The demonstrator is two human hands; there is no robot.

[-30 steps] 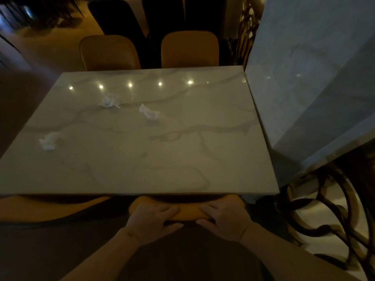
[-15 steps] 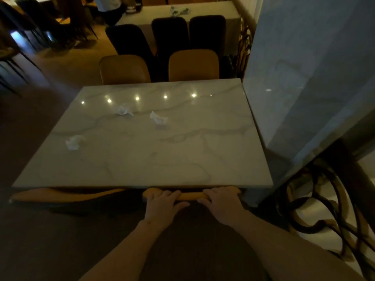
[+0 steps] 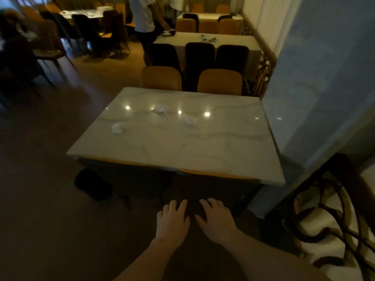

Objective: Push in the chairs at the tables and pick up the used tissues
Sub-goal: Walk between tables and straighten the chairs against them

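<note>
A marble-topped table (image 3: 203,147) stands in front of me. Three crumpled white tissues lie on it: one near the left edge (image 3: 117,127), one at the far middle (image 3: 158,109), one right of that (image 3: 189,119). Two orange chairs are tucked under the near edge, the left chair (image 3: 121,162) and the right chair (image 3: 218,174) showing only as thin orange strips of backrest. My left hand (image 3: 172,221) and my right hand (image 3: 217,220) hover side by side below the table edge, fingers spread, holding nothing and apart from the chairs.
Two orange chairs (image 3: 161,78) (image 3: 220,82) stand at the far side, dark chairs (image 3: 199,57) behind them. A grey pillar (image 3: 324,88) and ornate metal railing (image 3: 334,220) close off the right. A person (image 3: 143,21) stands by a farther table (image 3: 223,40). Brown floor lies at left.
Both hands have let go of the right near chair's backrest and drawn back from the table. The chair sits further under the table. My view has pulled back and lifted.
</note>
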